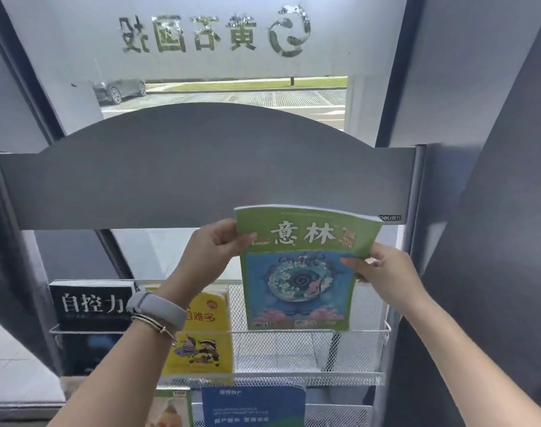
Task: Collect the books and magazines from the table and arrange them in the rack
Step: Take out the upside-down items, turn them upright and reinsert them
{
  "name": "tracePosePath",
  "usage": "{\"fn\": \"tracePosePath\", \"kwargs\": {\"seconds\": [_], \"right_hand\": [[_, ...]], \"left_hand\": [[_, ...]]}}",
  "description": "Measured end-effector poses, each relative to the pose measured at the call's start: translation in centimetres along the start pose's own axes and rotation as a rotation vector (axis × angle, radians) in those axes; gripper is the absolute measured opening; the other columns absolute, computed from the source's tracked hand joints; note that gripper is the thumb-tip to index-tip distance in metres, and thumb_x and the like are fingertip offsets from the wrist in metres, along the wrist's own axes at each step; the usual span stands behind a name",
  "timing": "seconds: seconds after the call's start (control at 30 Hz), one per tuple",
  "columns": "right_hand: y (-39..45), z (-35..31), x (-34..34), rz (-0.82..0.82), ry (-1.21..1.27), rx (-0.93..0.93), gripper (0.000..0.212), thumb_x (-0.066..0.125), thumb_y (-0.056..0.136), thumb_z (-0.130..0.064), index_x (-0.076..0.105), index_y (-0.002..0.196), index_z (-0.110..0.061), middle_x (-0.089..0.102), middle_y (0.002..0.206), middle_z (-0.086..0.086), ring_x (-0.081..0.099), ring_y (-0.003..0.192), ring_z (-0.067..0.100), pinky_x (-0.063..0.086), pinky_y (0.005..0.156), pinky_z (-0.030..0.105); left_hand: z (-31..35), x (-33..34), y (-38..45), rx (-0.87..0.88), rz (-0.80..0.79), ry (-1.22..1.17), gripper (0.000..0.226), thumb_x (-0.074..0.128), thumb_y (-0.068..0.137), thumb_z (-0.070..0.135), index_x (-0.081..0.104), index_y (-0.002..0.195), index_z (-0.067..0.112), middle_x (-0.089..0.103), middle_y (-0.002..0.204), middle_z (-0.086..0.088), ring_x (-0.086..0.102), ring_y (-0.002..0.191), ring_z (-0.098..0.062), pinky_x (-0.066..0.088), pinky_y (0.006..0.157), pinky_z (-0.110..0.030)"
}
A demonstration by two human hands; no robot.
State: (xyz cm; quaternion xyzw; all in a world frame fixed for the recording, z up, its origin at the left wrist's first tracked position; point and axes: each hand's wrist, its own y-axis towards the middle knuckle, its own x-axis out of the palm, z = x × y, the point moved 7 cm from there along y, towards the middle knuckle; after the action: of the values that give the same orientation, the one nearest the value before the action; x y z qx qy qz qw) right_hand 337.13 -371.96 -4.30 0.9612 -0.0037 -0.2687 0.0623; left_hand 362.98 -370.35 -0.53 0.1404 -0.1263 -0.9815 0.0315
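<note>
Both hands, left hand [215,241] and right hand [383,269], pinch the green magazine [300,272] above the mesh rack [294,349]; next, I think, lower it in.

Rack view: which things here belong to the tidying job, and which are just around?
Part of the job:
green magazine, held by left hand and right hand
wire rack
black book
yellow book
blue booklet

Just around:
parked car outside
frosted window lettering
</note>
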Motion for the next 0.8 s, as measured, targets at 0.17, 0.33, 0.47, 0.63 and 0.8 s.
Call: {"fn": "tracePosePath", "kwargs": {"seconds": [0.17, 0.33, 0.47, 0.63, 0.8], "right_hand": [[-0.4, 3.5, 2.4, -0.024, -0.187, 0.046, 0.006, 0.069, 0.086, -0.02, 0.071, 0.084, -0.025, 0.071, 0.087, 0.006, 0.069, 0.077, 0.029, 0.057, 0.079, 0.043], [-0.9, 5.8, 3.9, -0.056, -0.267, 0.058, 0.012, 0.069, 0.086, -0.019, 0.074, 0.096, -0.017, 0.073, 0.084, 0.003, 0.069, 0.079, 0.024, 0.056, 0.078, 0.04], [-1.3, 6.8, 4.4, -0.05, -0.264, 0.062, 0.012, 0.069, 0.087, -0.017, 0.074, 0.097, -0.016, 0.071, 0.08, 0.001, 0.069, 0.081, 0.024, 0.056, 0.078, 0.038], [-1.3, 6.5, 3.9, 0.067, -0.207, 0.065, 0.01, 0.071, 0.085, -0.018, 0.065, 0.09, -0.014, 0.07, 0.082, 0.006, 0.066, 0.077, 0.025, 0.053, 0.069, 0.032], [-5.5, 2.8, 6.1, 0.318, -0.104, -0.131, 0.022, 0.071, 0.083, -0.018, 0.049, 0.086, -0.015, 0.049, 0.068, -0.016, 0.052, 0.059, 0.011, 0.041, 0.057, 0.006]], "left_hand": [[-4.1, 0.3, -0.4, -0.071, 0.03, 0.34, 0.015, 0.068, 0.077, 0.02, 0.068, 0.091, 0.023, 0.064, 0.076, 0.015, 0.059, 0.064, 0.007, 0.04, 0.057, -0.004], [-6.3, 1.1, -1.0, -0.041, 0.005, 0.478, 0.025, 0.069, 0.076, 0.017, 0.066, 0.101, 0.016, 0.06, 0.073, 0.011, 0.054, 0.068, 0.006, 0.038, 0.056, 0.001], [-7.3, 1.4, -1.1, -0.013, 0.027, 0.532, 0.027, 0.071, 0.075, 0.019, 0.065, 0.101, 0.012, 0.061, 0.073, 0.005, 0.053, 0.064, 0.007, 0.039, 0.057, 0.0], [-7.3, 0.9, -1.5, 0.018, 0.094, 0.573, 0.028, 0.072, 0.073, 0.021, 0.064, 0.096, 0.006, 0.062, 0.079, 0.002, 0.055, 0.069, -0.006, 0.04, 0.061, -0.007], [-8.4, -2.7, -6.9, 0.033, 0.359, 0.516, 0.027, 0.067, 0.078, 0.022, 0.062, 0.104, 0.013, 0.058, 0.095, 0.006, 0.054, 0.091, -0.013, 0.039, 0.079, -0.015]]}}
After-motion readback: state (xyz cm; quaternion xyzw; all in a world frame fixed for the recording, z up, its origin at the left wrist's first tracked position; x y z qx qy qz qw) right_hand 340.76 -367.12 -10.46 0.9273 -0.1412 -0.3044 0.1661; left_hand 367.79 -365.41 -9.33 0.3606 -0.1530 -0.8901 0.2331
